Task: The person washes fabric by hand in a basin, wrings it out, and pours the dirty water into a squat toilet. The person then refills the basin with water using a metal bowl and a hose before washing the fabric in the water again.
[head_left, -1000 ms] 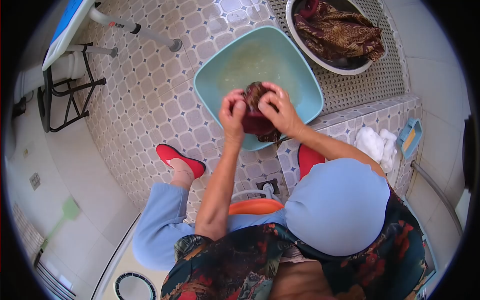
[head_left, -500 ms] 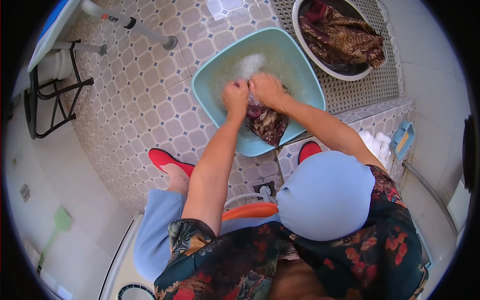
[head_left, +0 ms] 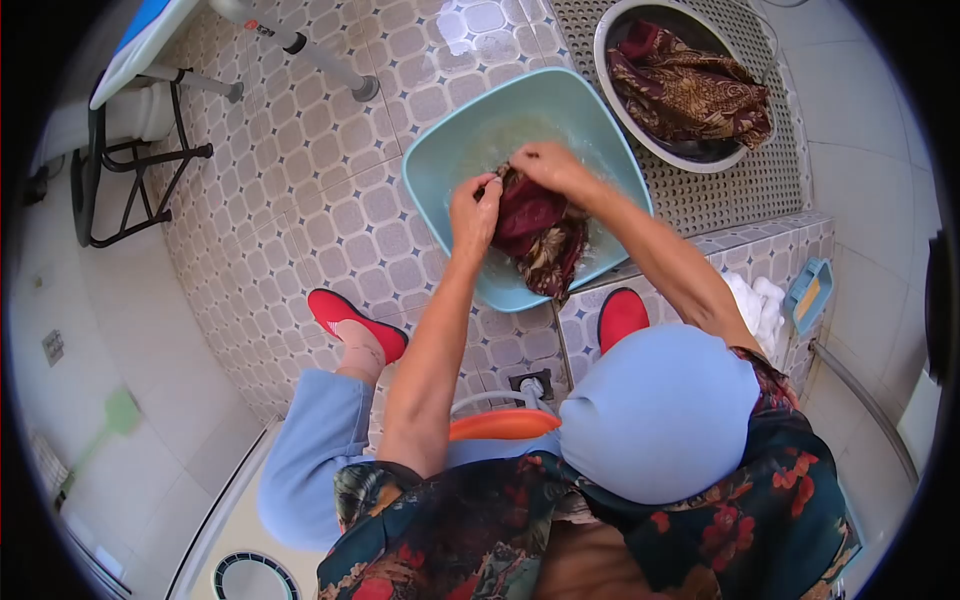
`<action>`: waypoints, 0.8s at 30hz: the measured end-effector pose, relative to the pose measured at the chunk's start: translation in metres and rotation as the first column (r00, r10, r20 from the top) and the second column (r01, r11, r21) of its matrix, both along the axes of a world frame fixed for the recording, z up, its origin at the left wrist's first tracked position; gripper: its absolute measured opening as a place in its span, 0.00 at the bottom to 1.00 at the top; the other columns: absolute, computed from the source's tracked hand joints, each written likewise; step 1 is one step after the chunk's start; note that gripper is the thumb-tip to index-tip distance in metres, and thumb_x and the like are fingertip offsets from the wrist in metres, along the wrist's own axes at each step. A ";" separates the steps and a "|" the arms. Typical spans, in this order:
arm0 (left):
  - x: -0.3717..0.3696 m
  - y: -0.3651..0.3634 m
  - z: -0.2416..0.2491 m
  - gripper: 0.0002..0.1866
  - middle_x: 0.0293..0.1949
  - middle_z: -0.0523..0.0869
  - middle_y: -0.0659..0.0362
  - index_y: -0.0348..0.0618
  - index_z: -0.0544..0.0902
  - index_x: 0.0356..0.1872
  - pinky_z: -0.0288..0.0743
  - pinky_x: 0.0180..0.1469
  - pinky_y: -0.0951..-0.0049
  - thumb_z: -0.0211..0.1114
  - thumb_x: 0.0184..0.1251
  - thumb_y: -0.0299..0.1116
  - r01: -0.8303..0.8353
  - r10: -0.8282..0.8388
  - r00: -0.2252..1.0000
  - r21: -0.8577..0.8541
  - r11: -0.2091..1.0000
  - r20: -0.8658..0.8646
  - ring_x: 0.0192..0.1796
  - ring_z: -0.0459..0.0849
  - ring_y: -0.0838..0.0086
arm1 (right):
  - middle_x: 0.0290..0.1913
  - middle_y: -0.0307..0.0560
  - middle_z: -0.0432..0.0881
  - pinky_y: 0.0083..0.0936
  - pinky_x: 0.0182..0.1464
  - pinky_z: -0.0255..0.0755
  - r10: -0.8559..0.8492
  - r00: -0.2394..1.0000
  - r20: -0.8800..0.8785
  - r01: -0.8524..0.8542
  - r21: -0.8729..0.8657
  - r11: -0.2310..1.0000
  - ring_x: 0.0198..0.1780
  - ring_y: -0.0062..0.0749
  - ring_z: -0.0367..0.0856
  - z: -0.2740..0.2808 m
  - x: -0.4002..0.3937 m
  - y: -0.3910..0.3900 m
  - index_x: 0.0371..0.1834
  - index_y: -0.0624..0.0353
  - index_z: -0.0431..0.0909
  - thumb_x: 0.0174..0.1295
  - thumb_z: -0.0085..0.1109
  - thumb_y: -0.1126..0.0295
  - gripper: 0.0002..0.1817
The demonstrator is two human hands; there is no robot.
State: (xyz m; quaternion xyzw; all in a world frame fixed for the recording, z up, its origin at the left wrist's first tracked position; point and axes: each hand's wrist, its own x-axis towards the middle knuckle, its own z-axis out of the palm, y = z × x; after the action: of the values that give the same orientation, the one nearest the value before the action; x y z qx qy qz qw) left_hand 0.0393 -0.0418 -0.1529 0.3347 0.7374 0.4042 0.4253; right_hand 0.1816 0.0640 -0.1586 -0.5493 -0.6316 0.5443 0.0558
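On the tiled floor (head_left: 335,235), a turquoise basin (head_left: 428,178) holds cloudy water, with a round bowl (head_left: 688,152) at two o'clock where one patterned cloth (head_left: 695,92) lies set apart, while a maroon cloth (head_left: 530,215) hangs bunched and unwrung in the basin towards six o'clock, its upper edge pinched by the left hand (head_left: 474,213) and right hand (head_left: 552,166).

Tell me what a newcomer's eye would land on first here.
Probably the turquoise basin on the tiled floor, where the left hand and right hand hold a maroon patterned cloth. Next, the bright red shoes, planted apart just below it. Then the round bowl at upper right, with more patterned fabric inside.
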 end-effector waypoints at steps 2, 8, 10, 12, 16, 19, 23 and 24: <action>0.008 -0.012 0.005 0.19 0.36 0.85 0.45 0.32 0.84 0.35 0.72 0.50 0.66 0.63 0.62 0.43 -0.122 0.122 0.992 -0.022 0.992 0.005 0.41 0.82 0.58 | 0.49 0.55 0.82 0.38 0.61 0.63 0.048 0.998 -0.047 -0.037 0.216 0.976 0.52 0.47 0.78 0.036 0.007 -0.036 0.41 0.57 0.84 0.57 0.58 0.58 0.16; 0.053 -0.044 0.028 0.16 0.29 0.80 0.52 0.39 0.72 0.18 0.69 0.44 0.60 0.70 0.57 0.31 -0.255 0.400 0.845 0.389 0.885 -0.356 0.39 0.76 0.58 | 0.40 0.48 0.77 0.41 0.52 0.64 0.037 0.972 -0.231 0.127 0.657 0.743 0.47 0.48 0.71 0.066 0.021 -0.114 0.30 0.57 0.77 0.53 0.63 0.71 0.05; 0.059 -0.050 0.016 0.16 0.27 0.78 0.53 0.40 0.71 0.17 0.69 0.42 0.59 0.71 0.56 0.31 -0.198 0.317 0.872 0.323 0.925 -0.373 0.38 0.75 0.58 | 0.38 0.51 0.75 0.43 0.49 0.65 0.107 0.982 -0.157 0.036 0.706 0.707 0.44 0.50 0.70 0.049 0.027 -0.118 0.30 0.60 0.73 0.58 0.58 0.71 0.06; 0.057 -0.049 0.002 0.18 0.23 0.75 0.52 0.40 0.70 0.15 0.69 0.39 0.56 0.68 0.59 0.34 -0.083 0.142 0.888 0.152 0.985 -0.437 0.33 0.74 0.54 | 0.37 0.52 0.75 0.44 0.49 0.65 0.151 0.988 -0.039 -0.072 0.745 0.663 0.43 0.52 0.70 0.020 0.027 -0.111 0.31 0.61 0.73 0.59 0.56 0.70 0.06; 0.036 -0.012 -0.038 0.18 0.27 0.81 0.41 0.36 0.81 0.19 0.72 0.36 0.48 0.60 0.62 0.41 -0.029 -0.014 0.915 -0.100 0.995 -0.403 0.31 0.80 0.43 | 0.36 0.54 0.76 0.44 0.49 0.68 0.171 0.962 0.213 -0.273 0.741 0.613 0.44 0.52 0.71 -0.013 0.011 -0.080 0.31 0.61 0.74 0.62 0.53 0.66 0.09; 0.015 0.019 -0.061 0.17 0.31 0.84 0.38 0.35 0.85 0.27 0.76 0.41 0.49 0.62 0.57 0.42 0.030 -0.071 0.960 -0.152 0.988 -0.271 0.36 0.84 0.40 | 0.36 0.56 0.79 0.43 0.47 0.74 0.125 0.959 0.254 -0.271 0.688 0.673 0.45 0.50 0.77 -0.014 0.000 -0.052 0.33 0.61 0.77 0.60 0.54 0.66 0.09; 0.002 0.045 -0.049 0.21 0.35 0.85 0.35 0.33 0.86 0.31 0.77 0.48 0.51 0.62 0.55 0.45 0.091 -0.198 0.905 -0.283 0.955 -0.377 0.42 0.84 0.40 | 0.44 0.62 0.82 0.44 0.48 0.77 0.285 0.865 0.413 -0.457 0.412 0.788 0.46 0.51 0.82 -0.016 -0.010 -0.010 0.39 0.61 0.82 0.60 0.54 0.63 0.14; -0.002 0.053 -0.062 0.22 0.36 0.85 0.35 0.31 0.86 0.33 0.76 0.49 0.51 0.62 0.55 0.45 0.048 -0.179 0.907 -0.329 0.943 -0.381 0.43 0.84 0.40 | 0.45 0.63 0.82 0.44 0.49 0.77 0.239 0.867 0.438 -0.385 0.283 0.878 0.47 0.52 0.83 -0.016 -0.013 0.005 0.41 0.60 0.84 0.61 0.53 0.62 0.15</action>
State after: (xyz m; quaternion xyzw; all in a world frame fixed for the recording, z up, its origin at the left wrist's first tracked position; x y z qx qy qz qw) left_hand 0.0372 0.0109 -0.2150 0.3825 0.8430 0.1787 0.3334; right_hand 0.1685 0.0687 -0.1747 -0.5151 -0.8006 0.2999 -0.0614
